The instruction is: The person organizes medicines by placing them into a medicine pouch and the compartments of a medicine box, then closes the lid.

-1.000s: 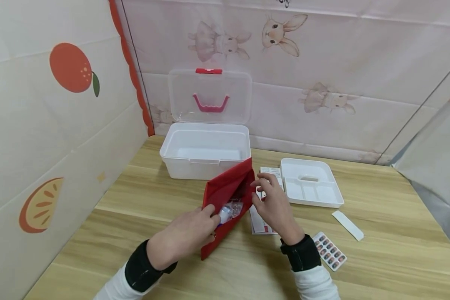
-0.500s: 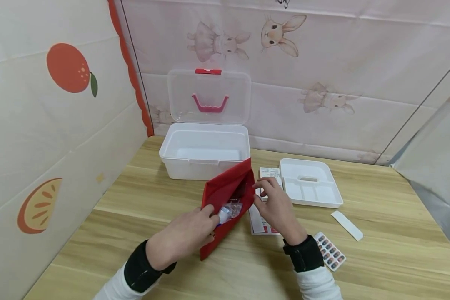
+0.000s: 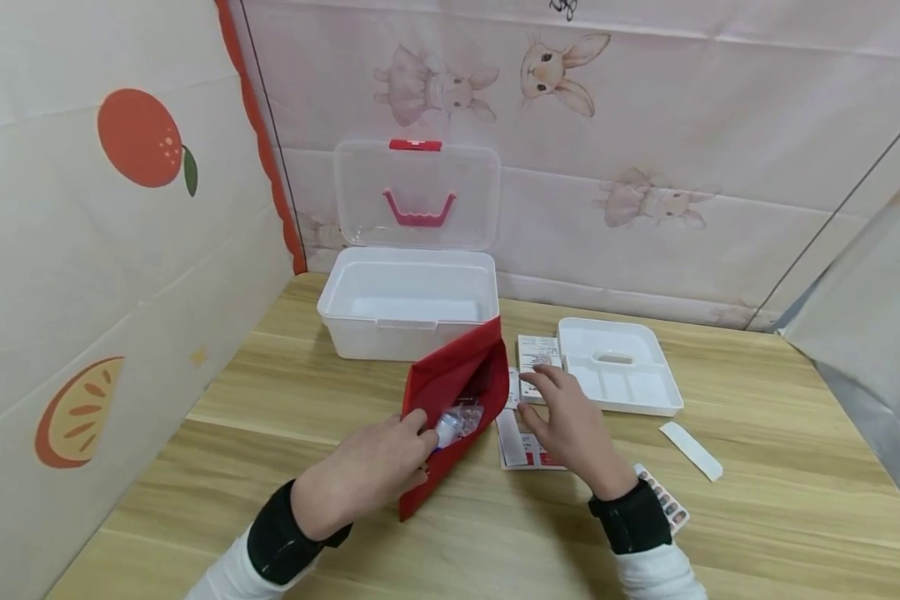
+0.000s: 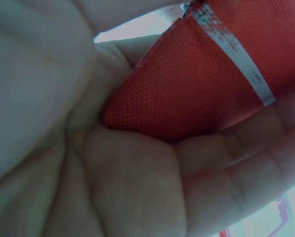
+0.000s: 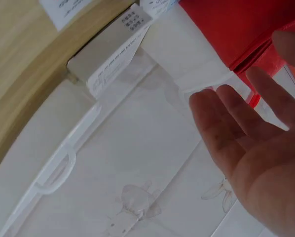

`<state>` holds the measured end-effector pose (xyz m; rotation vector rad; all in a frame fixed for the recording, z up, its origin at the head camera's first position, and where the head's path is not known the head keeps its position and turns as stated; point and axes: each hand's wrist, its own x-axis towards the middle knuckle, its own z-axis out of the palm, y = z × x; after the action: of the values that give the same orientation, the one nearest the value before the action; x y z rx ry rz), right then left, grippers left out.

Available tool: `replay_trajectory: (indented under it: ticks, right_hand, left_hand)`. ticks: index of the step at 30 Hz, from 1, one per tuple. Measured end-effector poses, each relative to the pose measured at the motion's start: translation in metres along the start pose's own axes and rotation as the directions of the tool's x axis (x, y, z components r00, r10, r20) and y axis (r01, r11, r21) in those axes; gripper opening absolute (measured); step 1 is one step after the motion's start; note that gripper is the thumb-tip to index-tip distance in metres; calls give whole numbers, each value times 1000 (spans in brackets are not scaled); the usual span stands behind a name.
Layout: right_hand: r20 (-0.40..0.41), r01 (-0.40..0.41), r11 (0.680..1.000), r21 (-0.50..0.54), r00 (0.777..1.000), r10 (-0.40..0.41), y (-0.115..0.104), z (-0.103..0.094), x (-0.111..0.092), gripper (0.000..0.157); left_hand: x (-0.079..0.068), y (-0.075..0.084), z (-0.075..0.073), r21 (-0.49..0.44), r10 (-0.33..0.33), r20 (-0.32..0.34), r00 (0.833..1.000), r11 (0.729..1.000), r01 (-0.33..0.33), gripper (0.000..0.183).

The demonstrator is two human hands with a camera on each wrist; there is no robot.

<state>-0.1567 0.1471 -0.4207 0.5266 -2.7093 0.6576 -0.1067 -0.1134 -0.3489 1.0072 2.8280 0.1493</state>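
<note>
My left hand (image 3: 367, 471) grips the near-left edge of a red fabric pouch (image 3: 438, 379), its mouth gaping upward. Inside lies a clear plastic packet (image 3: 459, 423) with something white; the rest of the contents is hard to make out. In the left wrist view the pouch's red corner (image 4: 177, 94) lies between thumb and fingers, and a pale printed strip crosses the fabric. To the right of the pouch, my right hand (image 3: 573, 425) holds nothing, its fingers spread and apart from the fabric. Beneath and beyond those fingers lie a white medicine box (image 3: 537, 350) and flat printed packs (image 3: 516, 450).
Behind the pouch stands a white box (image 3: 390, 340), its clear lid (image 3: 420, 171) raised against the wall cloth. A white divided tray (image 3: 615, 329) sits at the back right. Nearer are a white strip (image 3: 692, 451) and a capsule blister pack (image 3: 671, 507), partly hidden by the right wrist.
My right hand has left the pouch's right edge and moved right and slightly toward me, now covering more of the blister pack. The left hand and pouch stay nearly still.
</note>
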Motion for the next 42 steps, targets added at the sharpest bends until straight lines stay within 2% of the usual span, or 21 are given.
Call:
replay_trajectory:
  ticks: [5,14,21,26,33,42]
  right_hand:
    - [72,3,1000,-21,997,-1,8,-4,-6,54]
    - [169,-18,999,-43,985,25,23,-10,-19,60]
    - [155,-33,998,-59,987,41,47,-21,-31,55]
    - [156,-76,993,-95,984,91,67,-39,-39,56]
    - [170,-137,988,-68,974,147,86,-60,-45,59]
    - [240,-149,986,-81,957,164,99,-67,-56,58]
  left_hand:
    - [1,0,2,-6,2,4,1000,1000,-2,34]
    - [0,-1,1,-4,-16,2,1000,1000,16,33]
    - [-2,-1,2,17,10,-34,999,1000,-9,36]
    - [1,0,4,8,23,-42,999,1000,-23,36]
    - [1,1,4,-4,15,-31,999,1000,-15,36]
    - [1,1,2,-23,0,-17,1000,1000,-1,38]
